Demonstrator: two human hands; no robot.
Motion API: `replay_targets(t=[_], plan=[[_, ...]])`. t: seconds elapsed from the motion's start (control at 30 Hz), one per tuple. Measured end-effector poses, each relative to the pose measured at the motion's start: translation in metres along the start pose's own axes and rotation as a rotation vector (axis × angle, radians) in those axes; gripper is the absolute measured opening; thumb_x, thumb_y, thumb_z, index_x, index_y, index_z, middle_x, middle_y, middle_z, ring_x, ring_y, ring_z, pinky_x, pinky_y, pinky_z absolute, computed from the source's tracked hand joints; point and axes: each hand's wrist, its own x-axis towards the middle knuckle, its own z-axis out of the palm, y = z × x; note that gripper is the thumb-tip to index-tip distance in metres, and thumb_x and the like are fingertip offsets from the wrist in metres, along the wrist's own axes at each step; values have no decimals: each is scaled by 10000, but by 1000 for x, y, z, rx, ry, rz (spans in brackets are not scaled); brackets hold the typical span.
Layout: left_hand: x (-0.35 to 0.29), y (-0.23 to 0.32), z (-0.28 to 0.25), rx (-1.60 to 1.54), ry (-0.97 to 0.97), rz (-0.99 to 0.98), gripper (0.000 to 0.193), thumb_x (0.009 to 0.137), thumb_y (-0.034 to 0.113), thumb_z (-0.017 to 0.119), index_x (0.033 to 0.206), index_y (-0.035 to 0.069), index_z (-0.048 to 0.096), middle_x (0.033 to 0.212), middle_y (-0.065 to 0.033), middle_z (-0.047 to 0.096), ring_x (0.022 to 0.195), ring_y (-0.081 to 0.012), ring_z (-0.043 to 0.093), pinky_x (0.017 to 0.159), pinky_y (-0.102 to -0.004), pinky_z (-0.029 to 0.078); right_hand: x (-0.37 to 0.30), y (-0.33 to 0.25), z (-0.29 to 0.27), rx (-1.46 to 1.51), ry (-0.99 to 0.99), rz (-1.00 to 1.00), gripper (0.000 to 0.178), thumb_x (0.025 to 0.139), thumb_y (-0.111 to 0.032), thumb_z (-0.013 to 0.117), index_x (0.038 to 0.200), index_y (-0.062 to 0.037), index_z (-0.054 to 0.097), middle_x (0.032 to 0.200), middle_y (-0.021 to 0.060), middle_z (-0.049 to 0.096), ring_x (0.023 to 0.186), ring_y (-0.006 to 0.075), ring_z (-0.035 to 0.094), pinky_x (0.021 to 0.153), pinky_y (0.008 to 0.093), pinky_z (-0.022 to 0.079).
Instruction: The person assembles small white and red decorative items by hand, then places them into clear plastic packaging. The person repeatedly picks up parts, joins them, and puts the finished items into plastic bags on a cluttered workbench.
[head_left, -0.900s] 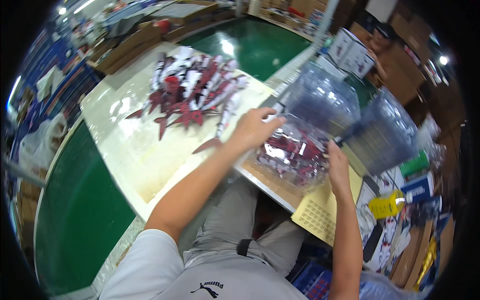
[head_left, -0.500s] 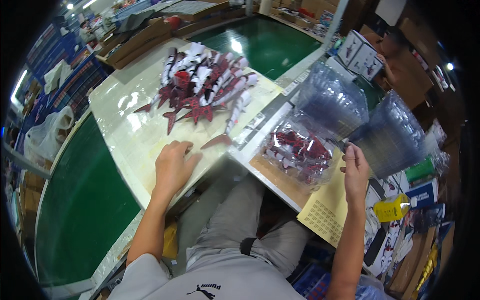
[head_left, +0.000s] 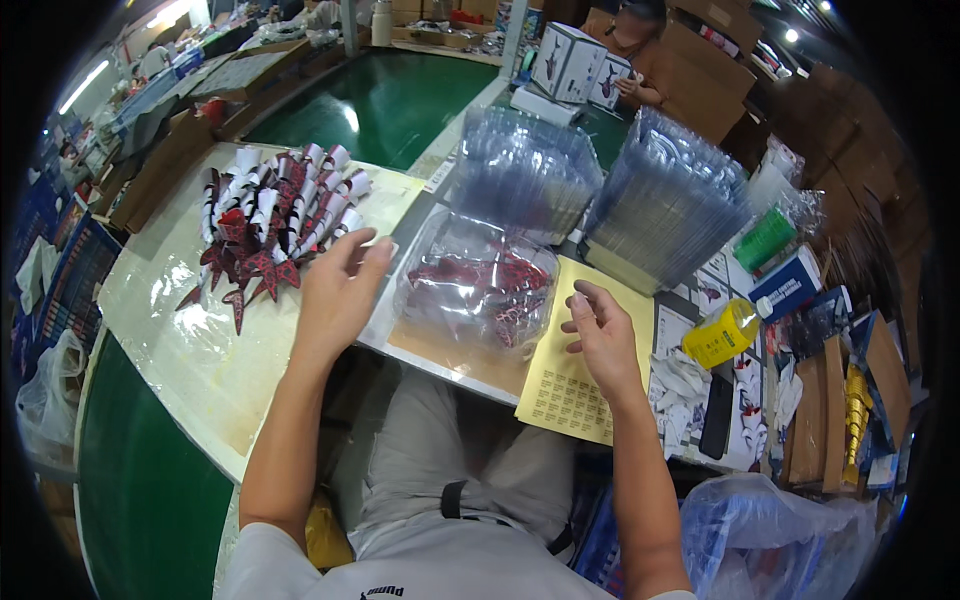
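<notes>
Between my hands lies a clear plastic blister tray (head_left: 478, 290) with red-and-black patterned fish-shaped toy parts inside. My left hand (head_left: 345, 290) is open just left of it, thumb and fingers apart, with nothing in them. Over the yellow label sheet (head_left: 565, 400), to the tray's right, hangs my right hand (head_left: 605, 340). It is open and empty too, its fingers slightly bent. A pile of red, black and white fish-tail pieces (head_left: 275, 215) rests on the pale tabletop (head_left: 160, 300), beyond my left hand.
Two tall stacks of clear plastic trays (head_left: 525, 165) (head_left: 665, 195) stand behind the filled one. At right are a yellow bottle (head_left: 725, 335), crumpled white paper (head_left: 680, 385) and a dark phone (head_left: 716, 415). Another person (head_left: 650, 70) sits beyond printed boxes (head_left: 567, 60).
The view has swung to the right. My left hand has left the tabletop and come near the filled tray. My right hand has moved from the tray's far right corner to over the label sheet.
</notes>
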Motion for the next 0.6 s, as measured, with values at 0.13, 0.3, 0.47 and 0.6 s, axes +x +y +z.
replay_targets(t=[0.13,0.3,0.47,0.6], plan=[[25,0,23,130,-301,-224,896,953,619,693,1438,-120,546,1281,-289,692,1132,-304,706,978,-377,545,9,-13,15,-24,-108,150,737,1062,-517,592,1576,-12,435,1312,168,676,965,218,697,662,298,572],[31,-14,30,-219,-465,-412,1035,887,618,777,1586,-31,377,1165,-126,659,833,-141,614,689,-301,491,19,-22,42,234,-180,142,603,1080,-417,591,1514,-11,488,1209,98,678,1001,176,679,755,307,563],[2,-12,8,-720,-458,-515,1082,936,446,775,1697,68,106,1360,-141,613,1147,-205,658,903,-364,556,17,-29,52,516,-265,41,502,1115,-291,519,1549,-44,468,1409,69,615,1248,167,621,1018,347,528],[-17,3,-21,-786,-358,-453,1072,905,225,789,1713,138,88,1428,-128,593,1246,-224,642,977,-395,570,22,-48,70,467,-344,-100,582,1132,-368,459,1621,-59,391,1503,75,556,1305,179,589,1058,355,506]])
